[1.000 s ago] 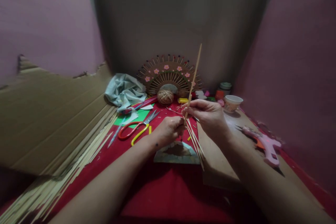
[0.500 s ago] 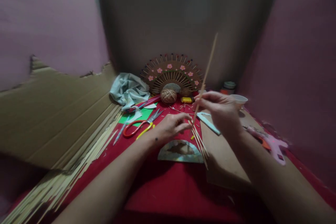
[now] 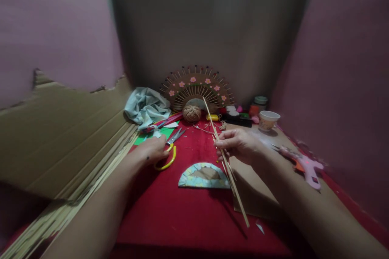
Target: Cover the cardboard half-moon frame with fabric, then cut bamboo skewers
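My left hand (image 3: 153, 149) is closed over one handle loop of the scissors (image 3: 174, 152). Their yellow loop and metal blades show beside my fingers, while the red loop is hidden under the hand. In my right hand (image 3: 238, 144) a long thin bamboo stick (image 3: 241, 208) is pinched, slanting from upper left to lower right. Several shorter sticks (image 3: 224, 167) run alongside it under the fingers; whether they are held too I cannot tell. Between my hands, a half-round cardboard piece (image 3: 191, 176) edged in pale blue patterned cloth lies on the red cloth.
At the back stands a flowered fan (image 3: 199, 76) behind a twine ball (image 3: 191, 113). Crumpled blue cloth (image 3: 147, 105) and bamboo strips (image 3: 91, 194) lie left, by leaning cardboard (image 3: 75, 137). Right are a cup (image 3: 269, 120), a pink glue gun (image 3: 310, 168) and a board (image 3: 258, 192).
My left hand has moved left from the sticks onto the scissors. My right hand has lowered, and its stick now tilts the other way, its lower end toward me.
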Tool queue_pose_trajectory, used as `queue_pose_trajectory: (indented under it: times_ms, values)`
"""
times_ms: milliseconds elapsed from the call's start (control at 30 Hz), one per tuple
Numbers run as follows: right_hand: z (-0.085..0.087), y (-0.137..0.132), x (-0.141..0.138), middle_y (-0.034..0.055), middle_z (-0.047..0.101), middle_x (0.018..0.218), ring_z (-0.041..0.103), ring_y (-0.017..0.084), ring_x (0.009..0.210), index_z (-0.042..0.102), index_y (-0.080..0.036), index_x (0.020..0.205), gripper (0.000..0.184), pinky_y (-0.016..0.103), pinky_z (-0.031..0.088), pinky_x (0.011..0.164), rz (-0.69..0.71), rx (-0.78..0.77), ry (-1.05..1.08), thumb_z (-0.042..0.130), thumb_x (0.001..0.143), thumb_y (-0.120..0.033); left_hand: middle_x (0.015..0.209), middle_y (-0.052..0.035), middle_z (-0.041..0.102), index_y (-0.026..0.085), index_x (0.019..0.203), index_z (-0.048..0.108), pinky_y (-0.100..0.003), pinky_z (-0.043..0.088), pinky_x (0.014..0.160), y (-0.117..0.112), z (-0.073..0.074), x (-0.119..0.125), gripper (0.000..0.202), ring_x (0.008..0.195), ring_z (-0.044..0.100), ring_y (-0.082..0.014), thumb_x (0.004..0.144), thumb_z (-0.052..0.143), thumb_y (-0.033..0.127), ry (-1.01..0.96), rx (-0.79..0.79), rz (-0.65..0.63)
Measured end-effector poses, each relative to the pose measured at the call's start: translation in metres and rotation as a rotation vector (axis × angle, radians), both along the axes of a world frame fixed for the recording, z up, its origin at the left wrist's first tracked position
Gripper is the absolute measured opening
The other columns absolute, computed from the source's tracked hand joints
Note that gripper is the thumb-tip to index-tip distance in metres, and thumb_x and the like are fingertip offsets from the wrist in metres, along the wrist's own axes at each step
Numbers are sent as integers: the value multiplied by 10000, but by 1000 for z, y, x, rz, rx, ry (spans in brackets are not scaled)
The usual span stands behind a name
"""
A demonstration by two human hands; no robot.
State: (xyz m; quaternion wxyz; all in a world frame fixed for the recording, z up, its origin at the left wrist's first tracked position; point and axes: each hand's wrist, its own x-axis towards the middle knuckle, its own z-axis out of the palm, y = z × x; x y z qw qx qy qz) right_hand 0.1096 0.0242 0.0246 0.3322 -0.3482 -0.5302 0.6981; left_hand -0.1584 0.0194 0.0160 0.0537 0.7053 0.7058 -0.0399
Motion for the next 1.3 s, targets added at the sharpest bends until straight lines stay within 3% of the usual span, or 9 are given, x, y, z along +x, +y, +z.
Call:
queue_pose_trajectory:
  times_ms: [200, 300, 400, 567, 733, 1067, 1300]
  values:
    - [-10, -2, 2, 13, 610, 483, 597, 132, 443, 568, -130, 596, 219, 242, 497, 451, 19, -52, 63, 766, 547, -208, 806, -68, 612, 143, 1082, 424, -239, 387, 489, -1, 4, -19, 438, 697, 602, -213, 695, 484, 339, -179, -48, 43]
    - [-20, 4, 6, 35, 647, 547, 631, 158, 488, 577, -136, 658, 211, 248, 499, 451, 31, -80, 60, 754, 583, -222, 758, -23, 580, 155, 1183, 367, -239, 396, 490, 0, 10, -26, 568, 676, 595, -209, 662, 496, 341, -298, -38, 90]
    - [-26, 8, 13, 22, 646, 565, 639, 151, 515, 588, -137, 690, 179, 277, 529, 525, 39, -68, 121, 738, 616, -202, 754, -14, 582, 162, 1186, 406, -260, 423, 547, 0, 16, -24, 621, 687, 587, -217, 622, 556, 376, -342, 22, 95]
    - [-29, 12, 20, 14, 635, 550, 623, 122, 510, 611, -121, 690, 124, 268, 538, 557, 113, -36, 241, 720, 644, -157, 1000, -58, 630, 186, 1145, 528, -290, 469, 764, -10, 21, -18, 557, 939, 571, -251, 663, 572, 463, -592, 91, -216]
    - [-34, 14, 21, 10, 631, 524, 601, 112, 467, 621, -110, 697, 116, 257, 538, 507, 220, -49, 290, 713, 649, -162, 1212, -86, 570, 201, 1243, 498, -330, 436, 910, -20, 16, -12, 524, 1085, 528, -253, 796, 468, 474, -485, 47, -483]
    - [-32, 1, 11, 13, 614, 473, 632, 151, 468, 639, -93, 700, 143, 254, 543, 459, 341, -61, 363, 730, 633, -181, 1349, -90, 455, 203, 1336, 377, -349, 367, 1013, -29, 12, 8, 437, 1216, 433, -225, 913, 344, 310, -414, 73, -712]
    - [-27, -8, 5, 22, 605, 461, 638, 174, 465, 638, -69, 664, 135, 281, 560, 460, 372, -130, 385, 731, 604, -146, 1283, -90, 496, 215, 1327, 386, -327, 399, 977, -31, 9, 16, 416, 1165, 472, -214, 916, 365, 273, -464, 59, -741]
